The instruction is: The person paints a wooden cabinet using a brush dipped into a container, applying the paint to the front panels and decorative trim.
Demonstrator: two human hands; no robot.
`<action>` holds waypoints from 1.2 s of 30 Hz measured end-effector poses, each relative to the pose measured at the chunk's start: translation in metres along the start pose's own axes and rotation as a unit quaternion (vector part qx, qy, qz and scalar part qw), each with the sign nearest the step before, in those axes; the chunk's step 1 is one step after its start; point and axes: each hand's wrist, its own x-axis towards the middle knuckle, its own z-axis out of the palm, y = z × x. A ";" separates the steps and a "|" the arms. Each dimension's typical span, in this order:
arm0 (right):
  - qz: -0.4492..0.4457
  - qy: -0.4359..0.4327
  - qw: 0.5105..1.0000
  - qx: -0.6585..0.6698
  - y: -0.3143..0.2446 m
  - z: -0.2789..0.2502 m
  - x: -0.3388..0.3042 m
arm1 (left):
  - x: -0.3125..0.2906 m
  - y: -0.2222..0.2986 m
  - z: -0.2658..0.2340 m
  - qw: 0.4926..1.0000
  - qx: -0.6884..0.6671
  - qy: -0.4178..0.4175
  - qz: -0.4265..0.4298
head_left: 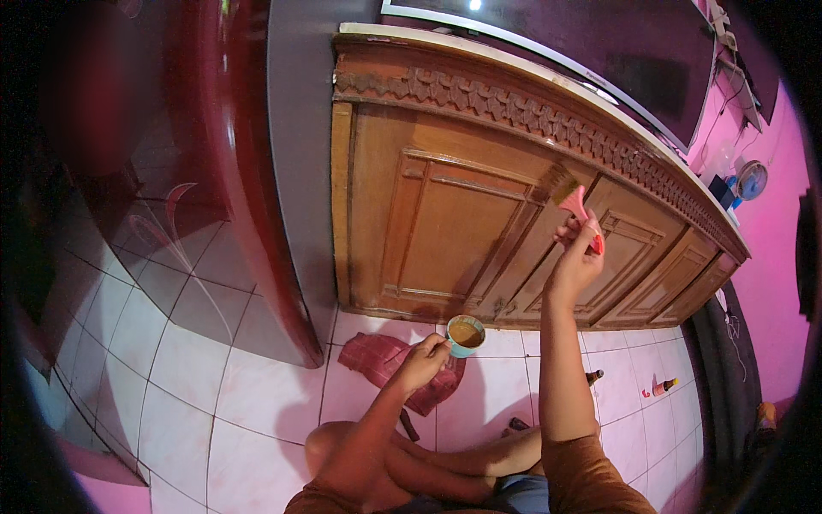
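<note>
In my right hand (579, 240) is a paintbrush (572, 201) with a pink-red handle, my fingers closed round it. Its bristles meet the front of a carved wooden cabinet (467, 197), by the upper right corner of the left door panel. My left hand (425, 360) grips a light teal cup (466, 336) by its side, low in front of the cabinet. Brownish liquid shows inside the cup. Beneath that hand, a dark red cloth (368, 355) lies crumpled on the floor.
A television (599, 60) stands on the cabinet top, with a small fan (752, 181) at its right end. To the left rises a glossy dark red refrigerator (223, 171). Small bottles (665, 386) lie on the white tiled floor (265, 398) at right. My crossed legs are below.
</note>
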 end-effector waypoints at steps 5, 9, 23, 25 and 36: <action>-0.099 -0.025 0.976 -0.191 -0.003 0.048 -0.032 | -0.003 0.000 0.006 0.999 -0.020 -0.016 -0.023; -0.197 -0.118 0.929 -0.289 -0.006 0.117 -0.072 | -0.003 -0.003 0.002 0.998 0.039 -0.018 -0.052; -0.195 -0.191 0.955 -0.117 -0.002 0.148 -0.065 | -0.004 -0.004 -0.008 0.999 -0.020 0.003 -0.040; -0.177 -0.163 0.961 -0.135 -0.002 0.110 -0.041 | -0.006 -0.003 -0.007 0.999 -0.010 0.006 -0.037; -0.206 -0.024 0.920 -0.332 -0.001 0.034 0.003 | 0.000 -0.011 0.008 0.999 0.005 -0.019 -0.044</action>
